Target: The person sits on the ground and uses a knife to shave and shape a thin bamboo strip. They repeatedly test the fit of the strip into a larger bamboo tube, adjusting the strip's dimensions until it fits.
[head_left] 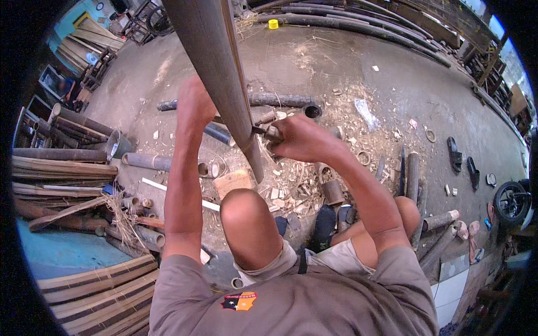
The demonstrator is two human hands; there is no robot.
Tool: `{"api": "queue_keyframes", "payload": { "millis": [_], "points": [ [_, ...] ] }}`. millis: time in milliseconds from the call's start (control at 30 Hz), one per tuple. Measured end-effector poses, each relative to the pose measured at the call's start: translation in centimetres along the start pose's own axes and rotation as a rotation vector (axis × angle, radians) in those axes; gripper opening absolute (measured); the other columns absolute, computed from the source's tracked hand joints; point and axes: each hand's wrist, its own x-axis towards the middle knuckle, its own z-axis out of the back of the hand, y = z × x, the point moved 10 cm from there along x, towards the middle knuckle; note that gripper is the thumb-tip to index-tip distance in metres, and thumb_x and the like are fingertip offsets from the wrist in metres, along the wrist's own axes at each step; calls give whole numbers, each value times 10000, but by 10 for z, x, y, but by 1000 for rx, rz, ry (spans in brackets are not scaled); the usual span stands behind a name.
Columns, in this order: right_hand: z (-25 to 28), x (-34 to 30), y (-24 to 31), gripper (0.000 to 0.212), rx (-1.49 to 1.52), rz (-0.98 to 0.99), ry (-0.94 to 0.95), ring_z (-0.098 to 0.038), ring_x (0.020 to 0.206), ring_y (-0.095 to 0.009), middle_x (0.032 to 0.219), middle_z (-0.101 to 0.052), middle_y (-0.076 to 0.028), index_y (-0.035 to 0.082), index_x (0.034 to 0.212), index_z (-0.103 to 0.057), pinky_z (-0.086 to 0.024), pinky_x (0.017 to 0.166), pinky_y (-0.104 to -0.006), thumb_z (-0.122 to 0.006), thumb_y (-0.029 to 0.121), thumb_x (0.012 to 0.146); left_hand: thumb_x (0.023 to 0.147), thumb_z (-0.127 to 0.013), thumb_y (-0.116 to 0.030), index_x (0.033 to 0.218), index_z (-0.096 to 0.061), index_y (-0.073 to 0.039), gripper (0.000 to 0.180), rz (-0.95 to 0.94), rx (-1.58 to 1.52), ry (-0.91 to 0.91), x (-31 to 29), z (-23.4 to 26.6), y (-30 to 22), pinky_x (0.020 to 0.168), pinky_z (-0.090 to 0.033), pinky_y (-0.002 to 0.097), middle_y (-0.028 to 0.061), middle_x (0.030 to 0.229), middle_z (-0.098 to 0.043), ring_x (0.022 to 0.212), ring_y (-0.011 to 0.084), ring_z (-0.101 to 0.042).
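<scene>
A long, dark bamboo pole (210, 56) slants down from the top edge, its lower end near my right knee's left side. My left hand (194, 103) is closed round the pole's left side; its fingertips are hidden behind it. My right hand (307, 139) grips a knife (273, 133) by its handle, with the short dark blade against the pole's right edge, near the lower end. A pale wood block (234, 182) lies on the ground close to that end. Wood chips (297, 193) are scattered below my hands.
Cut bamboo tubes (151, 161) lie around me, with bundles of split bamboo (61, 171) at left. Long poles (364, 31) line the far side. Sandals (454, 154) and a wheel (511, 201) are at right. A seated person (72, 92) is at far left.
</scene>
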Motion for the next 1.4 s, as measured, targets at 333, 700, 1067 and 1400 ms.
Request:
{"api": "queue_keyframes", "payload": {
  "millis": [333,700,1067,1400],
  "points": [
    [-63,11,-65,316,80,1,-132,-683,789,-441,819,-666,-297,-57,865,-689,-536,707,-507,-678,215,703,815,-683,-259,1001,-710,-50,280,101,172,-123,6,-87,96,795,-536,521,253,960,-689,943,465,-651],
    [-129,16,-103,458,12,-126,-79,-654,812,-498,779,-641,-337,-96,836,-664,-522,774,-535,-691,351,739,912,-585,-198,988,-722,-10,245,-71,-76,-360,-31,-111,138,729,-546,445,175,909,-733,823,359,-698],
    [-135,26,-118,449,88,-165,-16,-696,767,-431,785,-670,-317,-107,872,-640,-544,710,-483,-655,321,738,979,-653,-383,1035,-656,-2,384,-141,-484,-629,-21,-1,-38,646,-439,254,3,802,-637,716,86,-549],
    [-92,23,-103,395,-103,-261,-52,-668,965,-459,964,-677,-321,-75,926,-700,-524,889,-531,-585,268,767,911,-743,-373,811,-680,-13,379,-17,-581,-582,22,-16,-35,573,-410,263,-42,646,-552,640,55,-483]
  ]
}}
